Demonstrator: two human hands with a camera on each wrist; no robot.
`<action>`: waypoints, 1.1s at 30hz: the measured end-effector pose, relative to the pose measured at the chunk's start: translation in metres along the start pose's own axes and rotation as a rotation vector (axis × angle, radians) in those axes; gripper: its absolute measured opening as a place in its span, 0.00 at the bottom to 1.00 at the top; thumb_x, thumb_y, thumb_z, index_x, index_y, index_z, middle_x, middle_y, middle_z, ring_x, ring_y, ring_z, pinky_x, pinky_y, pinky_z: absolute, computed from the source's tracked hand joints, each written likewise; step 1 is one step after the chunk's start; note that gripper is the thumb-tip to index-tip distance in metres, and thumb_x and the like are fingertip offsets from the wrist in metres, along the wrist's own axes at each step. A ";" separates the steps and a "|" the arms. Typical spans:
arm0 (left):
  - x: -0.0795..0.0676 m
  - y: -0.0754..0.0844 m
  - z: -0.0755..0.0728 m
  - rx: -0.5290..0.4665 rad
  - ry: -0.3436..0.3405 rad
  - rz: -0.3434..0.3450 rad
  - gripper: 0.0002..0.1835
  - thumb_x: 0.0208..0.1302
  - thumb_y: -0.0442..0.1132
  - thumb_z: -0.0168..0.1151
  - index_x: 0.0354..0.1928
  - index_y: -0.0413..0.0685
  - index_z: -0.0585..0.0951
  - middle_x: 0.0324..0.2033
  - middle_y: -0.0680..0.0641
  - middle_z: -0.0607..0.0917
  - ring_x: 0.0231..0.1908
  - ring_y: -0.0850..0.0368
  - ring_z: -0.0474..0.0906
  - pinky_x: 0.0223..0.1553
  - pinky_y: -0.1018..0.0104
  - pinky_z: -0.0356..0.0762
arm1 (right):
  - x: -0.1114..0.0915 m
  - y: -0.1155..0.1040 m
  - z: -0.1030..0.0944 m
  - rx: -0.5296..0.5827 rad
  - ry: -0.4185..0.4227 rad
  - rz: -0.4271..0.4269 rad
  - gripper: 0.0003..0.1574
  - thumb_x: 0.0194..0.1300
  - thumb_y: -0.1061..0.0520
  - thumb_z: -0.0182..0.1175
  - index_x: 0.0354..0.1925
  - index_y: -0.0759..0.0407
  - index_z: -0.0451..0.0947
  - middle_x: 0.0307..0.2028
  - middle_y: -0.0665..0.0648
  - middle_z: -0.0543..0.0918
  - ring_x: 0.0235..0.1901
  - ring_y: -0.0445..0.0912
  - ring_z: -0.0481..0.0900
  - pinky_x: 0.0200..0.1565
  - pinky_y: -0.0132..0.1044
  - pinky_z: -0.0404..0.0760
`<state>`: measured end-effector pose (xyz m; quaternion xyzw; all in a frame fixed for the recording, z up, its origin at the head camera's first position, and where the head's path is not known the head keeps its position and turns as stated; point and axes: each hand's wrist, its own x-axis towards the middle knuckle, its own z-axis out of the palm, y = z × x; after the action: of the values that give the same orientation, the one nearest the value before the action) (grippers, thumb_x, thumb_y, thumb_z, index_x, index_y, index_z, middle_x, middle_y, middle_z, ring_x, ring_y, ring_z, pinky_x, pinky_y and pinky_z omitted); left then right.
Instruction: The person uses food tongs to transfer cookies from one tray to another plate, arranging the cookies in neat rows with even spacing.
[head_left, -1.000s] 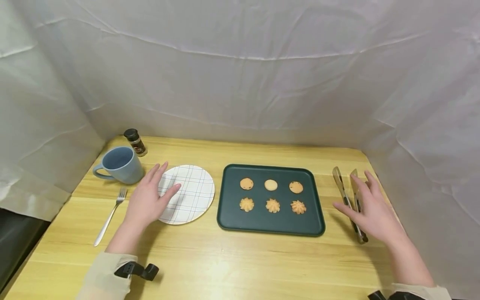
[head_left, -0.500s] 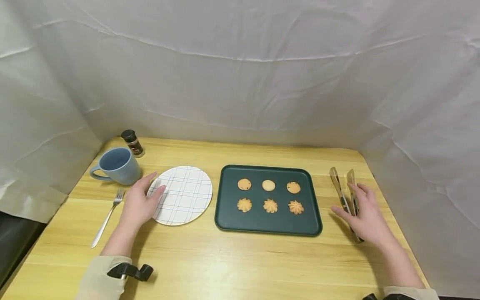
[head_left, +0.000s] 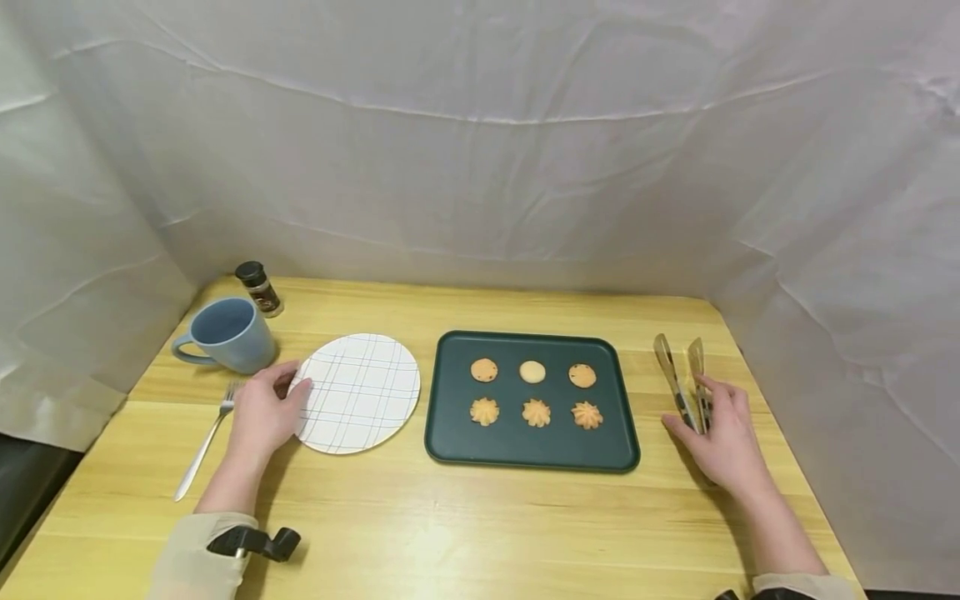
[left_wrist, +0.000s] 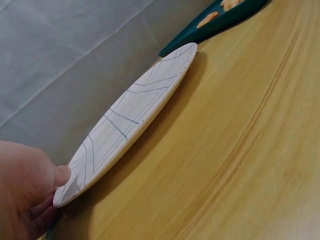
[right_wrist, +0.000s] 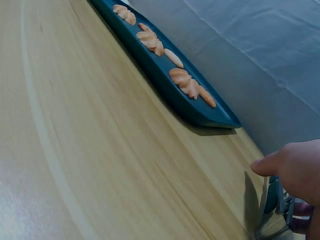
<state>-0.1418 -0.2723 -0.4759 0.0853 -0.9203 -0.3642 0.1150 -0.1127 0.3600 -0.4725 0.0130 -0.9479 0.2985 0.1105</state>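
Observation:
At the left, my left hand (head_left: 266, 408) grips the near-left rim of a round white plate (head_left: 363, 392) with blue checked lines. In the left wrist view its thumb lies over the plate's rim (left_wrist: 120, 122), with the fingers curled below the edge. On the right side, my right hand (head_left: 723, 437) straddles a pair of metal tongs (head_left: 670, 362), its thumb left of them and its fingers along the right arm. The tongs' lower end is hidden under the palm; in the right wrist view the thumb (right_wrist: 267, 164) extends straight past the tongs (right_wrist: 272, 220).
Between the hands lies a dark green tray (head_left: 532, 450) bearing several cookies (head_left: 536, 412) in two rows. A fork (head_left: 206, 450) lies left of the left hand. Behind it stand a blue mug (head_left: 240, 337) and a black-capped spice jar (head_left: 261, 292). Pale cloth (head_left: 480, 192) walls the table.
My left hand has drawn back leftward to the plate's rim and taken hold of it. The right hand has lowered around the tongs. The whole head view has shifted slightly.

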 end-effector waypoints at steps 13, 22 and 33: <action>0.005 -0.004 -0.002 0.028 -0.036 -0.064 0.19 0.75 0.39 0.63 0.60 0.33 0.84 0.47 0.32 0.89 0.54 0.33 0.79 0.58 0.40 0.69 | 0.002 0.008 0.015 -0.025 0.053 0.060 0.49 0.71 0.53 0.70 0.71 0.82 0.58 0.55 0.82 0.65 0.51 0.73 0.69 0.53 0.70 0.69; 0.008 -0.002 0.002 0.012 -0.052 -0.090 0.18 0.75 0.39 0.63 0.59 0.34 0.85 0.46 0.34 0.89 0.49 0.38 0.82 0.52 0.47 0.71 | 0.006 0.007 0.012 -0.029 0.024 0.086 0.45 0.75 0.53 0.65 0.67 0.89 0.60 0.53 0.85 0.68 0.52 0.76 0.70 0.54 0.73 0.70; 0.008 -0.001 0.005 -0.058 -0.056 -0.192 0.19 0.76 0.42 0.64 0.60 0.37 0.85 0.48 0.37 0.89 0.48 0.46 0.82 0.44 0.64 0.74 | 0.008 0.003 0.006 -0.053 0.027 0.082 0.39 0.81 0.51 0.58 0.69 0.83 0.61 0.56 0.81 0.68 0.49 0.76 0.73 0.49 0.73 0.71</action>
<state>-0.1510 -0.2723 -0.4788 0.1595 -0.8998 -0.4023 0.0562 -0.1222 0.3589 -0.4771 -0.0327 -0.9536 0.2777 0.1114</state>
